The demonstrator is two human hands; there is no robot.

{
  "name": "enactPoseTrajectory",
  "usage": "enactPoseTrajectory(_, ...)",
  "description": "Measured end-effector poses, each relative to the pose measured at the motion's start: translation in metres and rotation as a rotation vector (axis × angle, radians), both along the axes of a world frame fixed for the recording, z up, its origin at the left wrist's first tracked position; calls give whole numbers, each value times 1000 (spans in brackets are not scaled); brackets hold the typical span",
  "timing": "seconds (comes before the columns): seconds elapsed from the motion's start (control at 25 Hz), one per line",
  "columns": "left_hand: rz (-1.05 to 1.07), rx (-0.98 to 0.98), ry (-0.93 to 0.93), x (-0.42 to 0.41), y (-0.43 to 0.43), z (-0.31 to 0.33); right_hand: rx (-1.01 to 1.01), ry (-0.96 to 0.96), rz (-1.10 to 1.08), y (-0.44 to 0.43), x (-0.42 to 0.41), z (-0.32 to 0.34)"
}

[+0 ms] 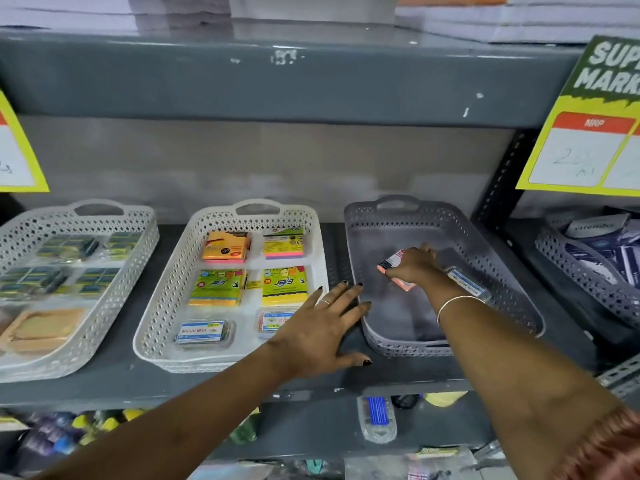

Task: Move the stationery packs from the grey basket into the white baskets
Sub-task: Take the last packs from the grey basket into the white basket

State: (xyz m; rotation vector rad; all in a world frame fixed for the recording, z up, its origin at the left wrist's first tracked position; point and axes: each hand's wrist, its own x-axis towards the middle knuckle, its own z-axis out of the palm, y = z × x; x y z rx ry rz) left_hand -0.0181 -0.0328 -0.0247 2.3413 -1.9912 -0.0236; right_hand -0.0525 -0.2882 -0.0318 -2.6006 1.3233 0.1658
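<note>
Grey perforated plastic basket (485,237), handled, nearly emptied, at the right of the shelf (242,379). Item: orange-pink stationery pack (394,271), film-wrapped with a printed label, a flat block; it sits directly under my right hand (414,263), whose fingers are closed around it. Its long axis runs from the far left toward the near right. Second item: clear plastic box with blue label (467,287), hard and glossy, just beside my right wrist on the basket floor. Destination: white lattice basket (162,299), lying left of the held pack, already stocked with sticky-note packs in rows. My left hand (322,327) rests flat and empty, fingers spread, between the two baskets, the nearer hand to the white one.
</note>
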Motion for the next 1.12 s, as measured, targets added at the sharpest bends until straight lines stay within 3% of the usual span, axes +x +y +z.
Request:
enactPoseTrajectory(0.24,52,3,-4,1,8,10,-125,-247,22,28,18,44)
enactPoseTrajectory(0.36,111,-28,-51,16,33,20,-250,-307,192,54,40,76)
enactPoseTrajectory(0.48,194,-16,-107,37,75,23,-155,-381,418,94,64,81)
enactPoseTrajectory(0.68,320,1,-38,45,115,15,49,-94,599,148,98,44)
enactPoseTrajectory(0.8,352,-22,-5,44,113,9,62,60,628,161,107,20)
enactPoseTrajectory(1.12,360,-61,29,45,113,0,71,104,656,165,108,11)
